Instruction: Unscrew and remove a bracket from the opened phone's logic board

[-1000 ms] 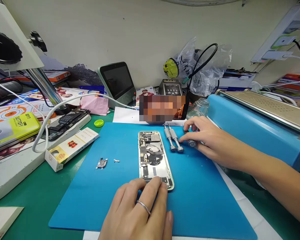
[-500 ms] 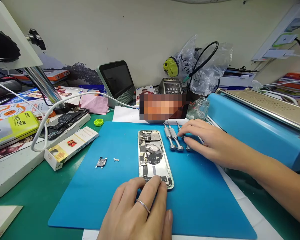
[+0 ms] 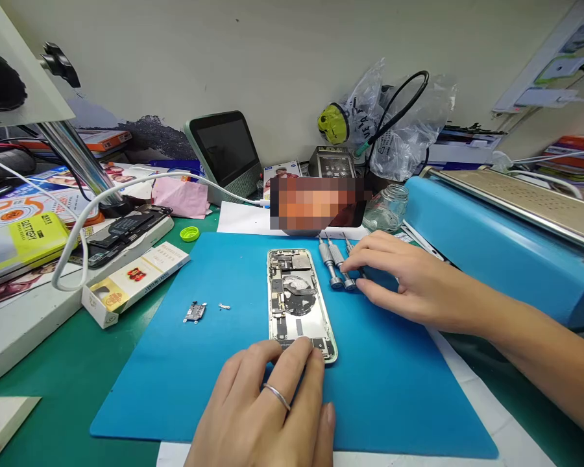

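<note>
An opened smartphone, its inner parts bare, lies upright on the blue mat. My left hand, a ring on one finger, rests its outstretched fingertips on the phone's near end and hides part of it. Beside the phone's top right lie three grey precision screwdrivers, tips pointing away. My right hand reaches over them with thumb and fingers apart. Its fingertips are at the middle and right-hand screwdrivers; whether they touch, I cannot tell. Left of the phone are a small metal-and-circuit part and a tiny bracket.
A propped-up screen with a blurred picture and a glass jar stand behind the mat. On the right is a blue machine. At left are a small carton, a green cap and a white cable.
My right hand has shifted slightly left over the screwdrivers, its fingertips now closer to the middle one. My left hand stays on the phone. The whole view has tilted a little.
</note>
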A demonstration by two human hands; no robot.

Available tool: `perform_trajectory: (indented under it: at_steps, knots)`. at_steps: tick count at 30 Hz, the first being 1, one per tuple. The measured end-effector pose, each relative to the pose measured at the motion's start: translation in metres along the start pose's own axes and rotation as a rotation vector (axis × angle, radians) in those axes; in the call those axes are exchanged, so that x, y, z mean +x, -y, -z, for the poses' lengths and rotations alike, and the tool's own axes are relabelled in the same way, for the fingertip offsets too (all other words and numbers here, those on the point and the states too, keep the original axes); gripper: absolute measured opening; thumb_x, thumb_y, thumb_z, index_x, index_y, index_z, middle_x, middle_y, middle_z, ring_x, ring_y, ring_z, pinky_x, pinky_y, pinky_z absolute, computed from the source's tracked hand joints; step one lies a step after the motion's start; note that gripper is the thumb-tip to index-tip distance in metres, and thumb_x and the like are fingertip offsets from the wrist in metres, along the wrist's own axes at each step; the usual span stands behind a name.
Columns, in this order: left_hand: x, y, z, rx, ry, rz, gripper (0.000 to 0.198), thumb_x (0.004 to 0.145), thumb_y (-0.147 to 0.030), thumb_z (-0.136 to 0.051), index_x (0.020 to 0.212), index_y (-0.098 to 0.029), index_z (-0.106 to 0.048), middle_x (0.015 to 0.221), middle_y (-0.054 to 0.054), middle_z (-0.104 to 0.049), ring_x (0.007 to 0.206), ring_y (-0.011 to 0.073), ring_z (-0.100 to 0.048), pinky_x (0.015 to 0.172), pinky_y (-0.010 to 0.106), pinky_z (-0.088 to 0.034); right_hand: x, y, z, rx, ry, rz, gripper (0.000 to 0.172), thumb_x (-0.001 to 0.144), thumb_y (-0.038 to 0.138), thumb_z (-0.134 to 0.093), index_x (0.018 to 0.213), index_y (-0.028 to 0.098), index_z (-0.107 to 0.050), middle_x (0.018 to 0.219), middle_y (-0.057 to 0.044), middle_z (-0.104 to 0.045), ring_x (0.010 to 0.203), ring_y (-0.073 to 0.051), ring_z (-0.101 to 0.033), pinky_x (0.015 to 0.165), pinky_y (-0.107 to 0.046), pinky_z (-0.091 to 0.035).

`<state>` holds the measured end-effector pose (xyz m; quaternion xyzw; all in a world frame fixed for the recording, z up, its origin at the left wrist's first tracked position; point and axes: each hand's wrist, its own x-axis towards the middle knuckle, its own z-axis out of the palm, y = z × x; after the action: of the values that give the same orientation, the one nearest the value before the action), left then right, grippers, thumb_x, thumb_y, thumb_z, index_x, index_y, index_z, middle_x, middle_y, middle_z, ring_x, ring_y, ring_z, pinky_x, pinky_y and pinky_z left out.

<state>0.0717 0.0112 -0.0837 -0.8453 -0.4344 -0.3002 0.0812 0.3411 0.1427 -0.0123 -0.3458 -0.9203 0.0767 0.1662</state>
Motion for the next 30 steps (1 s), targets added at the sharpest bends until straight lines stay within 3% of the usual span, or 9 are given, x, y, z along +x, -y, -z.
perform_trajectory:
  at_steps: [6, 16, 23, 30]
  knots:
    - [0.0009, -0.0006, 0.0005, -0.005, -0.004, 0.003, 0.031, 0.117, -0.028, -0.042, 0.137, -0.023, -0.067, 0.14, -0.004, -0.074, 0.114, 0.0221, -0.065, 0.094, 0.039, -0.049, -0.0012, -0.0019, -0.003, 0.023, 0.016, 0.005, 0.018, 0.106, 0.035, -0.063, 0.116, 0.027, -0.075, 0.112, -0.008, -0.074, 0.108, -0.026, -0.068, 0.091, -0.039, -0.053]
    - [0.0006, -0.0018, 0.0003, -0.016, -0.007, 0.014, 0.032, 0.118, -0.029, -0.041, 0.139, -0.023, -0.065, 0.137, -0.002, -0.074, 0.114, 0.0218, -0.064, 0.095, 0.039, -0.047, 0.0007, -0.0041, -0.0049, 0.043, 0.015, 0.053, 0.015, 0.104, 0.029, -0.064, 0.114, 0.027, -0.075, 0.108, -0.007, -0.074, 0.104, -0.025, -0.068, 0.09, -0.038, -0.053]
    - [-0.0005, -0.0012, 0.0001, -0.027, -0.012, 0.012, 0.031, 0.117, -0.028, -0.044, 0.139, -0.022, -0.066, 0.138, -0.002, -0.074, 0.115, 0.0219, -0.064, 0.094, 0.038, -0.047, 0.0012, -0.0011, -0.0017, 0.035, 0.044, 0.052, 0.012, 0.103, 0.026, -0.062, 0.105, 0.024, -0.074, 0.102, -0.007, -0.073, 0.094, -0.024, -0.068, 0.083, -0.037, -0.053]
    - [-0.0009, -0.0017, -0.0001, -0.018, -0.018, 0.009, 0.031, 0.116, -0.027, -0.045, 0.139, -0.022, -0.065, 0.14, -0.003, -0.074, 0.115, 0.0231, -0.064, 0.094, 0.039, -0.047, -0.0014, -0.0065, -0.0057, 0.056, 0.04, 0.052, 0.012, 0.104, 0.027, -0.063, 0.109, 0.026, -0.074, 0.104, -0.006, -0.074, 0.097, -0.023, -0.068, 0.084, -0.036, -0.054]
